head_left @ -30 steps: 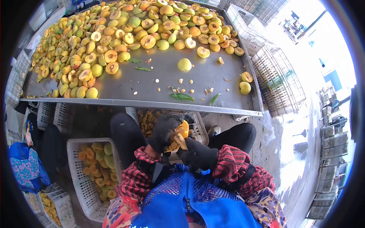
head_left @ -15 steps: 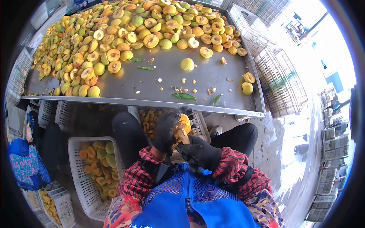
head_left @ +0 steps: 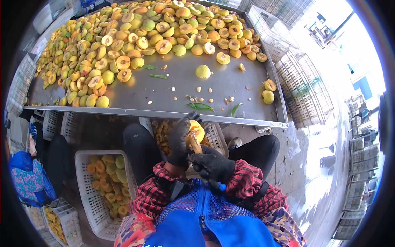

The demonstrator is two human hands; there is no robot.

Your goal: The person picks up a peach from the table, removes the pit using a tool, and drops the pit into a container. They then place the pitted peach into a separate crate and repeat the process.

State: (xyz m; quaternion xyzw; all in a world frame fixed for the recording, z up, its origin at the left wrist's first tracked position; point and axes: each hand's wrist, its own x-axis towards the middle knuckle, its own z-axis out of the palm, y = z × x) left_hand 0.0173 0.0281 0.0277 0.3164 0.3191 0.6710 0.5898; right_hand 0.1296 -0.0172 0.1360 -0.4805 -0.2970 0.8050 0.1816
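Observation:
My left hand (head_left: 180,139), in a black glove, grips a yellow-orange fruit half (head_left: 196,131) just below the front edge of the metal table (head_left: 164,112). My right hand (head_left: 212,164), also in a black glove, holds a small tool (head_left: 193,144) whose pale tip presses into the fruit. Both hands work above a white crate of cut fruit (head_left: 216,138) between my knees. A large heap of whole and halved yellow fruit (head_left: 123,37) covers the far and left part of the table.
A white crate of fruit halves (head_left: 105,181) stands on the floor at my left. Loose pits and leaves (head_left: 199,105) lie on the table's near part, with two fruits (head_left: 268,91) at its right edge. Stacked empty crates (head_left: 302,86) stand to the right. Another person's sleeve (head_left: 26,181) shows at far left.
My hands have risen slightly toward the table edge with the fruit. The left hand has turned the fruit a little against the tool.

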